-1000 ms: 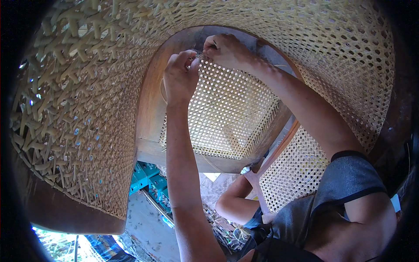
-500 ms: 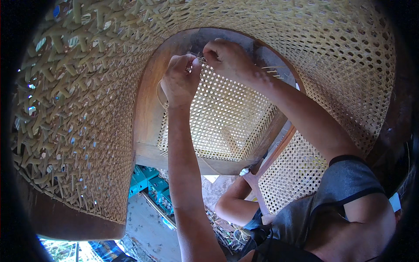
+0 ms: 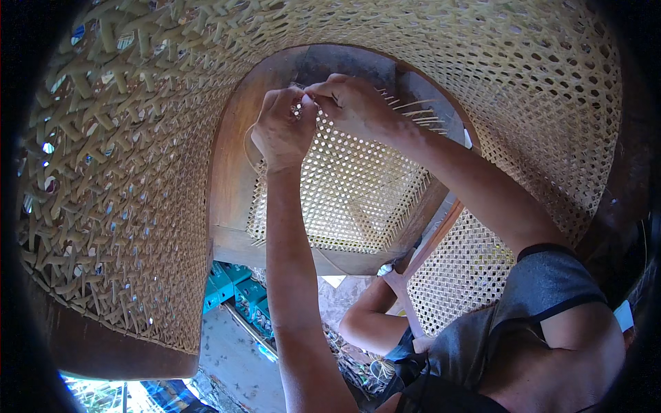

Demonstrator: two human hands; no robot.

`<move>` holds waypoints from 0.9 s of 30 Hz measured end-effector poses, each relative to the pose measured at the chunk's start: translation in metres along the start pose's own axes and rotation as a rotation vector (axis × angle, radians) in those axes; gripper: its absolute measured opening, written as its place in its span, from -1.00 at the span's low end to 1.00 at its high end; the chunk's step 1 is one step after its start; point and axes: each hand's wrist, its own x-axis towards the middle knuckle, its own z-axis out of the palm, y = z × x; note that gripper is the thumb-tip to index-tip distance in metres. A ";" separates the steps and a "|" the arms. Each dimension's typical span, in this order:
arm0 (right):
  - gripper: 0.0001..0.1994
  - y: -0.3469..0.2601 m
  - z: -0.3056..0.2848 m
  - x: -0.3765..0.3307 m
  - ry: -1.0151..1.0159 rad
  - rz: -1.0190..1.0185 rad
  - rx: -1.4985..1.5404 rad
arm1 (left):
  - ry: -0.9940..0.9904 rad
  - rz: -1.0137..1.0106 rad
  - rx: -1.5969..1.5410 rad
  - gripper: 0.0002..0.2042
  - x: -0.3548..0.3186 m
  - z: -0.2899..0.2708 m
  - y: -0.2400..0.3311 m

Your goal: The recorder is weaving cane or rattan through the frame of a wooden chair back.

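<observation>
A woven cane seat panel (image 3: 351,179) with an open hole pattern lies in a curved wooden chair frame (image 3: 234,165). At its far edge my left hand (image 3: 282,131) is closed, thumb and forefinger pinched at the rim of the weave. My right hand (image 3: 351,103) is closed too, its fingertips meeting the left thumb. They pinch at a thin cane strand that the fingers mostly hide. Several loose cane ends (image 3: 420,113) stick out beside my right wrist. A thin cane loop (image 3: 251,148) curves out left of my left hand.
A tall woven cane backrest (image 3: 131,179) wraps round the far side and both flanks. Another caned panel (image 3: 461,268) in a wooden frame leans at the right. Teal boxes (image 3: 234,286) stand below the seat's near edge. Cane scraps (image 3: 375,375) lie by a bent limb (image 3: 375,316).
My right hand has moved left and slightly nearer, so its fingertips now meet my left hand. More loose cane ends show beside the right wrist. The left hand has barely moved.
</observation>
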 end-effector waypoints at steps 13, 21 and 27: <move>-0.79 0.004 0.001 -0.012 0.091 -0.043 -0.037 | -0.041 -0.051 0.163 -0.78 0.001 -0.016 0.017; -0.61 0.009 0.009 -0.019 0.146 -0.179 -0.101 | -0.035 -0.104 0.489 -0.80 -0.011 -0.041 -0.003; -0.55 -0.008 0.007 -0.014 -0.032 -0.160 -0.309 | -0.171 -0.075 0.419 -0.75 -0.006 -0.040 -0.022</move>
